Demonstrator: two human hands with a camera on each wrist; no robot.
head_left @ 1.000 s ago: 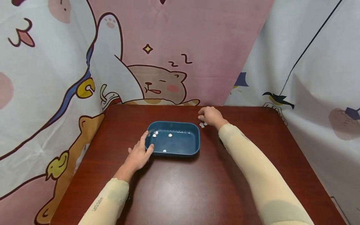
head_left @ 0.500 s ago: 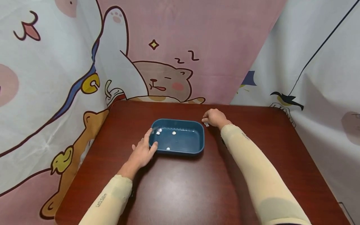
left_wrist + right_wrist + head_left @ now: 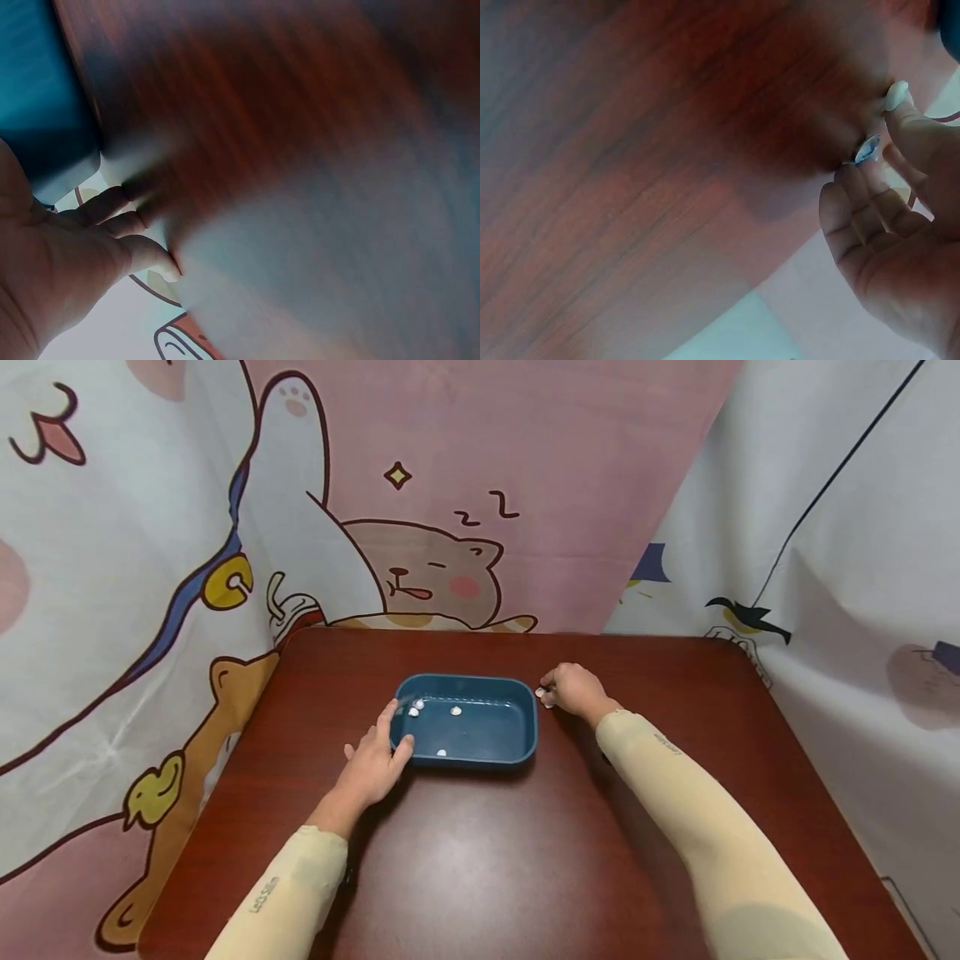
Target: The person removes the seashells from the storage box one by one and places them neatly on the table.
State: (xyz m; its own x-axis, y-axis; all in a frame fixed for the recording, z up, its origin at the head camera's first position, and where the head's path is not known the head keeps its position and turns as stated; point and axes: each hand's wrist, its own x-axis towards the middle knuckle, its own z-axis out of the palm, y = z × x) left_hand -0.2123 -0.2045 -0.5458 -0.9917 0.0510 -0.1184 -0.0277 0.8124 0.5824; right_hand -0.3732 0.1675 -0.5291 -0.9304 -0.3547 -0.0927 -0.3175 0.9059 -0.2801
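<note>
Cartoon-printed cloth (image 3: 562, 485) hangs behind a reddish-brown desk (image 3: 465, 868) bearing a blue tray (image 3: 487, 739). Inside the tray lie small white pieces (image 3: 455, 711): two at 10 o'clock, one near the centre, one toward 7 o'clock. At the tray's 8 o'clock, the left hand (image 3: 372, 766) touches its end, fingers spread. Just beyond its 2 o'clock edge, the right hand (image 3: 576, 688) pinches a whitish shell-like bit (image 3: 540, 692), fingers curled.
</note>
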